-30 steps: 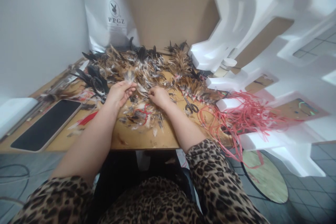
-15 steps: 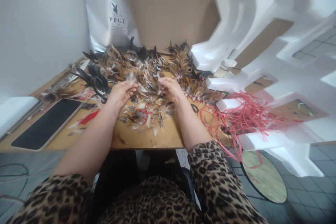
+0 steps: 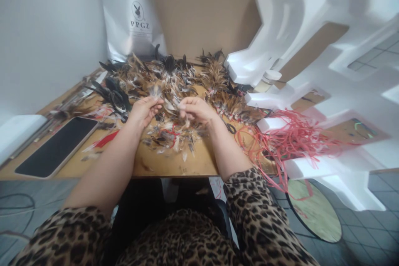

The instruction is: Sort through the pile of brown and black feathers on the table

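Note:
My left hand (image 3: pixel 145 111) is closed in a pinch, with a pale, fluffy feather (image 3: pixel 155 90) standing up from its fingertips. Close to its right, my right hand (image 3: pixel 198 110) is pinched too, thumb against forefinger. Whatever sits between those right fingertips is too small and blurred to name. Both hands hover over the front of a large heap of brown and black feathers (image 3: pixel 137 72). Below them, small loose feathers (image 3: pixel 183 141) lie on the wooden table (image 3: pixel 174 164) with a red tie (image 3: pixel 173 135) among them.
A dark-screened phone (image 3: pixel 57 145) lies at the left, near a white box (image 3: pixel 20 135). Tangled red ribbon strands (image 3: pixel 289 137) spill over white foam pieces (image 3: pixel 336 174) on the right. A silver bag (image 3: pixel 124 12) and a cardboard panel (image 3: pixel 205 8) stand behind.
My right hand has moved slightly left, nearer my left hand. The thin clear strip that showed at its fingertips is no longer visible. My left hand has stayed almost still.

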`<move>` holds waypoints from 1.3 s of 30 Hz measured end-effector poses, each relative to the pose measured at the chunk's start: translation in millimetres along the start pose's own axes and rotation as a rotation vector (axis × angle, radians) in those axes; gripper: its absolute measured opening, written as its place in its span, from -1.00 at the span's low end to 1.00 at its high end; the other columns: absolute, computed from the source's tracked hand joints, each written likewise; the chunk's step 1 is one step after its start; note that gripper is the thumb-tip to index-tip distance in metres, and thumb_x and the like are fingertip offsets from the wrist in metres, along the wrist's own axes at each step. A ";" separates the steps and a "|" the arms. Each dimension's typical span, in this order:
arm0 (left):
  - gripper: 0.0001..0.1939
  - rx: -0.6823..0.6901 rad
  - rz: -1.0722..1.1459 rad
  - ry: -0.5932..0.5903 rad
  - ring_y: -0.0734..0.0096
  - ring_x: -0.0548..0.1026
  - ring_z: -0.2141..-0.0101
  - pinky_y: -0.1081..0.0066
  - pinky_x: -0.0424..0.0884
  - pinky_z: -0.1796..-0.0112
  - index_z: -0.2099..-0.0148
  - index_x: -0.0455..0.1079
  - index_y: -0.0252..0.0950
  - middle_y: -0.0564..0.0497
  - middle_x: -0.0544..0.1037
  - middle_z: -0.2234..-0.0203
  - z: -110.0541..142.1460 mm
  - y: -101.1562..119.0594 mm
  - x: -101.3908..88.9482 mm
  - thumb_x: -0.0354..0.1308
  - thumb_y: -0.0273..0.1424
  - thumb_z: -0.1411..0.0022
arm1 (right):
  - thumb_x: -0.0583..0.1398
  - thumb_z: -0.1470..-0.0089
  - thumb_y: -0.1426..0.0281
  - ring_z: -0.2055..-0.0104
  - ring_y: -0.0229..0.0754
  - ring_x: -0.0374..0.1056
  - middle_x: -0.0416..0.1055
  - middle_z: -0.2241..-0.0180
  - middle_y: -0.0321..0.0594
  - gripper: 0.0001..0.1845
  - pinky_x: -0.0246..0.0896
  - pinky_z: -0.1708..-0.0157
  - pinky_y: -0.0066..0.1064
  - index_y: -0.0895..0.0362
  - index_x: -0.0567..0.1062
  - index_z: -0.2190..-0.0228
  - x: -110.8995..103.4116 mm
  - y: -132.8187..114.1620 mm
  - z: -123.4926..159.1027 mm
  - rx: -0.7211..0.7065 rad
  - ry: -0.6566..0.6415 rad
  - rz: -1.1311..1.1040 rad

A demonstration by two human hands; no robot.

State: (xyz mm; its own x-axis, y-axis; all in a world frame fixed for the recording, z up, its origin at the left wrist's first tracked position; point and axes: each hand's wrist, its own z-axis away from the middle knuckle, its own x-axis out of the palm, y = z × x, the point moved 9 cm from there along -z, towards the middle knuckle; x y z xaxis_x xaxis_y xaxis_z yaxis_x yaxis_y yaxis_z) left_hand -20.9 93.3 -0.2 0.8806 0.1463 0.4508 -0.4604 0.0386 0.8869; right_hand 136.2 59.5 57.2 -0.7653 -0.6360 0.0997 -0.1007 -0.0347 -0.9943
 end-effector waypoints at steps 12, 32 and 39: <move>-0.95 0.012 0.021 -0.010 0.65 0.43 0.62 0.69 0.28 0.65 0.42 0.41 -0.44 -0.06 0.55 0.52 -2.5 -1.3 -0.6 0.22 -0.54 0.00 | 0.18 0.06 0.35 0.41 -0.32 0.32 0.47 0.46 -0.29 -0.83 0.16 0.34 -0.50 0.18 0.53 0.42 -30.6 34.1 -26.2 -0.030 0.431 0.963; -0.93 -0.111 -0.064 -0.171 0.54 0.50 0.57 0.66 0.35 0.62 0.39 0.47 -0.47 -0.12 0.58 0.48 4.9 -16.2 17.6 0.23 -0.57 0.01 | 0.33 0.32 0.20 0.67 -0.47 0.00 0.24 0.68 -0.45 -0.65 -0.24 0.69 -0.57 0.17 0.39 0.53 -37.3 40.6 -26.6 -0.046 0.463 -0.071; -0.90 -0.149 -0.117 -0.229 0.53 0.50 0.57 0.66 0.36 0.61 0.37 0.49 -0.48 -0.15 0.58 0.48 10.9 -21.7 26.1 0.25 -0.54 0.02 | 0.33 0.33 0.24 0.57 -0.45 0.11 0.30 0.62 -0.42 -0.67 -0.02 0.54 -0.55 0.20 0.40 0.54 -30.1 34.5 -26.9 -0.128 0.507 -0.058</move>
State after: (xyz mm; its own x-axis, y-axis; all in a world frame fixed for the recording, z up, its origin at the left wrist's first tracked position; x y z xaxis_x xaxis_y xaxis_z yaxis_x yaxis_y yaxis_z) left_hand 13.3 85.5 -6.5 0.9234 -0.0945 0.3721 -0.3503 0.1895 0.9173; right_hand 138.6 98.1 20.8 -0.9644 -0.1822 0.1919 -0.2050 0.0556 -0.9772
